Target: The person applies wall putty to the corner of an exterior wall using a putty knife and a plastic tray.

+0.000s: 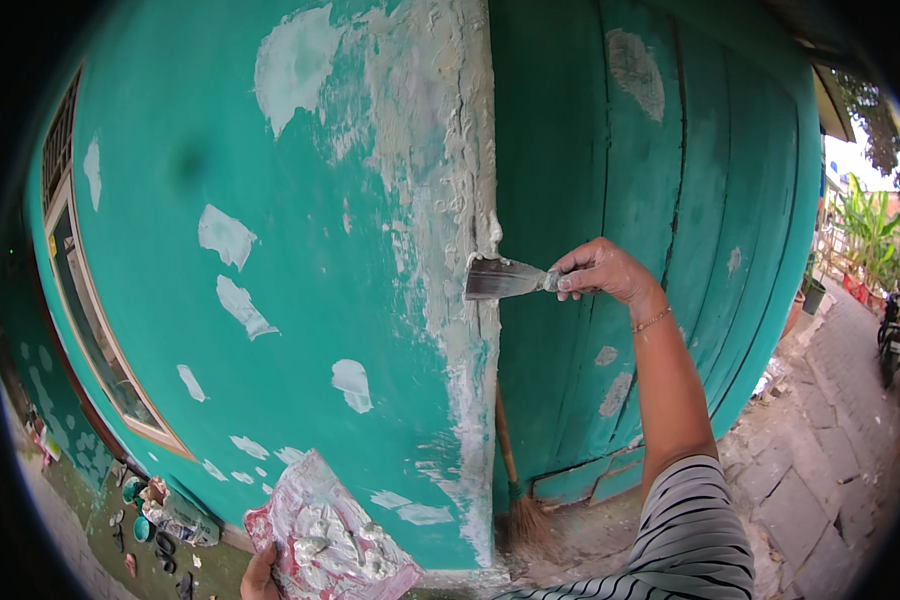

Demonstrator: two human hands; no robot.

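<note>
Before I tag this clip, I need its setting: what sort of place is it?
Probably the outside of a house, beside a paved path: a patched green wall with a window in it, and leafy plants in daylight farther along the path.

Right arm (672, 385) out in front, wrist (650, 308) bent, right hand (598, 272) in a pinch; left hand (259, 577) low, thumb upward.
</note>
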